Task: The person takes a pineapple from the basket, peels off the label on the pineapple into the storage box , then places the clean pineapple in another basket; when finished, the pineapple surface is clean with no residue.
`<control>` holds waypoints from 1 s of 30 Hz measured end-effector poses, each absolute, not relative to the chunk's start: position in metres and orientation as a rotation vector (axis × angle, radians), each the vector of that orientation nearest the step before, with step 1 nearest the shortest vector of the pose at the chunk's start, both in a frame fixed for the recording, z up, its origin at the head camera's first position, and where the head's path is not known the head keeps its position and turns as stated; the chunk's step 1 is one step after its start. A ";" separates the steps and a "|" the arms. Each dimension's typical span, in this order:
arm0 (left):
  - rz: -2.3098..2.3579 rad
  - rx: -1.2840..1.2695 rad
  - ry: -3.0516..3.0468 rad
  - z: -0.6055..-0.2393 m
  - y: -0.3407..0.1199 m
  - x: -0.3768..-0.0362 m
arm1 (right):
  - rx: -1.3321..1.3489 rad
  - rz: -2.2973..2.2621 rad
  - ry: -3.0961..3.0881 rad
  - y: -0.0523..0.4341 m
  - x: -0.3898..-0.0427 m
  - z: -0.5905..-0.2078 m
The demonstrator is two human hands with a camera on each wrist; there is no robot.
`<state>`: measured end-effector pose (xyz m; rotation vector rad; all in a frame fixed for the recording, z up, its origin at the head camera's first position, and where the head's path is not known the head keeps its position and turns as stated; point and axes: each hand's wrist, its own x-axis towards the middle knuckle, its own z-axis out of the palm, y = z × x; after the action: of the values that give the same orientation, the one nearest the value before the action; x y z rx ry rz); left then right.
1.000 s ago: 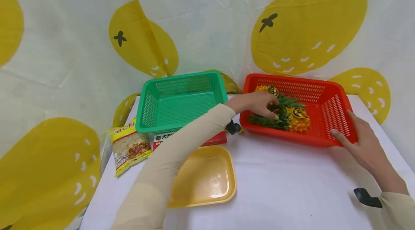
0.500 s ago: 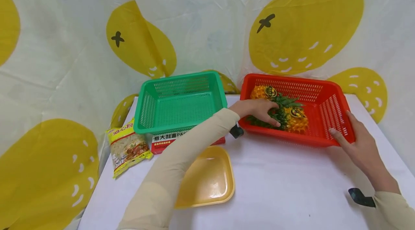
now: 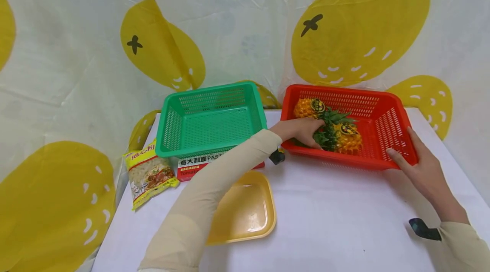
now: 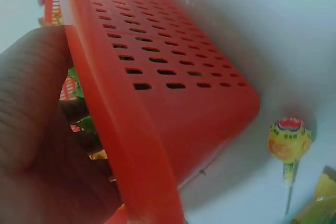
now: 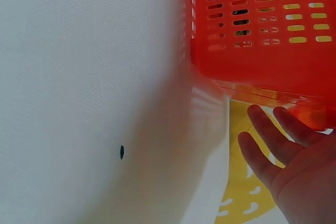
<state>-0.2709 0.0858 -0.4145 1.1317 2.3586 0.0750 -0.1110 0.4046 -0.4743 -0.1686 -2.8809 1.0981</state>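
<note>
Since the earlier frames the left hand (image 3: 302, 130) has sunk deeper into the red basket (image 3: 394, 133), right of centre, fingers now curled into the leaves of the near pineapple (image 3: 342, 138). The right hand (image 3: 419, 165), fingers straight, steadies the basket's right corner on the table (image 3: 337, 221).

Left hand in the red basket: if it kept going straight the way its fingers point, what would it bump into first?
Probably the pineapple. The left hand points right across the red basket, already in the green leaves, with the yellow fruit just beyond. Depth is hard to judge.
</note>
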 end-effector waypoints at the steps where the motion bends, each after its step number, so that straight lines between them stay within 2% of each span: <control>1: 0.063 1.124 2.358 -0.415 0.087 -0.271 | -0.176 1.105 -2.882 0.404 -0.111 -0.474; 16: 0.053 1.100 2.276 -0.409 0.091 -0.275 | -0.225 1.154 -2.866 0.403 -0.110 -0.475; 25: 0.199 1.022 2.274 -0.411 0.086 -0.270 | -0.221 1.158 -2.858 0.401 -0.110 -0.475; 30: 0.276 1.092 2.287 -0.416 0.082 -0.270 | -0.225 1.150 -2.851 0.403 -0.109 -0.475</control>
<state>-0.2703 0.0823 -0.4165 1.0924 2.2873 0.2755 -0.1086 0.4025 -0.4749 -0.2250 -2.8505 1.1504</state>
